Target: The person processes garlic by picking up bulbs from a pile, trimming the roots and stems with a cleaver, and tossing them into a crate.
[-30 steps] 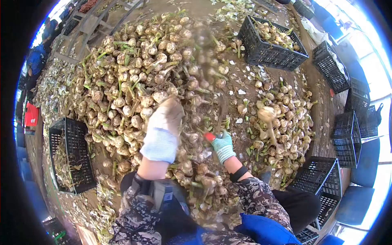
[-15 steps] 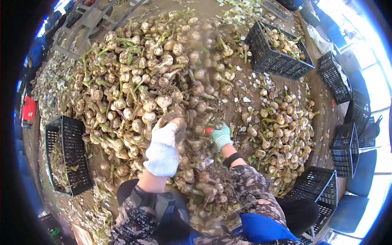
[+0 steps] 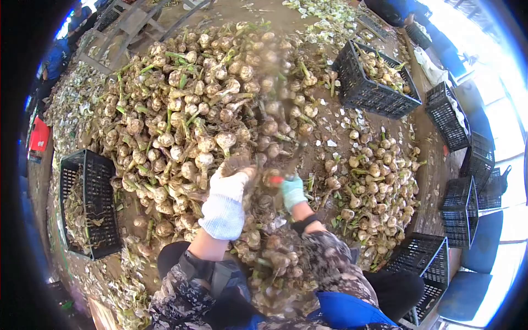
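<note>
A wide heap of soil-stained garlic bulbs point(image 3: 181, 115) with cut green stems spreads in front of me. My left hand point(image 3: 234, 173), in a white knit glove with dirty fingertips, is closed low over the heap, just below a large pale bulb point(image 3: 225, 141). Its fingers hide what they grip; I cannot tell what it is. To the right, my right hand point(image 3: 293, 192) in a pale green glove is wrapped round a red-handled tool point(image 3: 276, 180), whose working end is blurred. Both hands are close together, with more bulbs point(image 3: 275, 253) below them.
A smaller pile of cleaner bulbs point(image 3: 379, 190) lies at right. Black crates stand around: one with bulbs point(image 3: 352, 99) at upper right, one with dry scraps point(image 3: 104, 214) at left, several along the right edge point(image 3: 459, 206). Peelings point(image 3: 71, 110) litter the ground. A person's blue sleeve point(image 3: 55, 58) shows at upper left.
The view has shifted slightly. My right hand has turned a little and moved slightly left, with the red-handled tool still in it. My left hand keeps its place over the heap.
</note>
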`<state>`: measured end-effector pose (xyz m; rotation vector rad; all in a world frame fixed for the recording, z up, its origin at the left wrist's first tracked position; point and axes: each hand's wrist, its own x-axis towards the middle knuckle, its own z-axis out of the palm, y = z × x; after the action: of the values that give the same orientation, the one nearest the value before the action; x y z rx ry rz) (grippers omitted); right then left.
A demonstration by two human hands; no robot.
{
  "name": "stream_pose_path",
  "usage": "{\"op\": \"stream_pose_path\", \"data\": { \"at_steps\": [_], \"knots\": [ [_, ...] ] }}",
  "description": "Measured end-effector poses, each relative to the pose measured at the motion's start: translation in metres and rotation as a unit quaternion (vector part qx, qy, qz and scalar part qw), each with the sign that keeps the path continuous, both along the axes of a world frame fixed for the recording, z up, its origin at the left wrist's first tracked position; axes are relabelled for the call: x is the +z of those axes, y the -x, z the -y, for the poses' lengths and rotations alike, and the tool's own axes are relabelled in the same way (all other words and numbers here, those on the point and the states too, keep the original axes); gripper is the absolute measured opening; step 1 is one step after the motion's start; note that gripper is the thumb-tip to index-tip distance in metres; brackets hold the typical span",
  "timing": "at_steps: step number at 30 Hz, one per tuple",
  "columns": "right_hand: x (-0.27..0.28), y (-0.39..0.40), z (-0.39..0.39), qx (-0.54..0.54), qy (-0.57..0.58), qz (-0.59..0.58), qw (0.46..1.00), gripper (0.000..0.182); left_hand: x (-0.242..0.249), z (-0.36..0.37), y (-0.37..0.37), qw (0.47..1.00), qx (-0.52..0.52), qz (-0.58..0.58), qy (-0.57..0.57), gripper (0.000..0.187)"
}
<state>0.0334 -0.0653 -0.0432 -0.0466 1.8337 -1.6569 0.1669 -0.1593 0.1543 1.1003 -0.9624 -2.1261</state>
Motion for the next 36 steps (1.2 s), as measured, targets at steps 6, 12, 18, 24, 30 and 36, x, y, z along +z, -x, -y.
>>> {"op": "stream_pose_path", "data": {
  "at_steps": [6,12,18,24,30,36],
  "knots": [
    [0.189,-0.018,-0.037,0.05,0.261,0.208,0.941,0.021,-0.009,-0.015,0.013,0.903,-0.248,0.098,0.336,0.062],
    [0.231,0.015,-0.059,0.217,0.014,-0.153,0.964,0.046,0.02,-0.015,0.013,0.965,-0.191,-0.163,0.08,0.033],
    [0.28,-0.015,-0.064,0.358,-0.214,-0.472,0.777,0.032,-0.01,-0.018,0.008,0.949,-0.246,-0.196,-0.023,0.041],
    [0.282,-0.019,-0.063,0.404,-0.279,-0.543,0.681,0.025,0.007,-0.038,-0.014,0.916,-0.249,-0.165,0.269,0.051],
    [0.272,-0.018,-0.074,0.396,-0.286,-0.535,0.689,0.02,-0.026,-0.047,-0.012,0.921,-0.27,-0.177,0.217,0.043],
    [0.237,0.048,-0.108,0.36,-0.534,-0.32,0.695,0.039,0.029,-0.04,-0.012,0.941,-0.234,-0.089,0.227,0.037]
  ]
}}
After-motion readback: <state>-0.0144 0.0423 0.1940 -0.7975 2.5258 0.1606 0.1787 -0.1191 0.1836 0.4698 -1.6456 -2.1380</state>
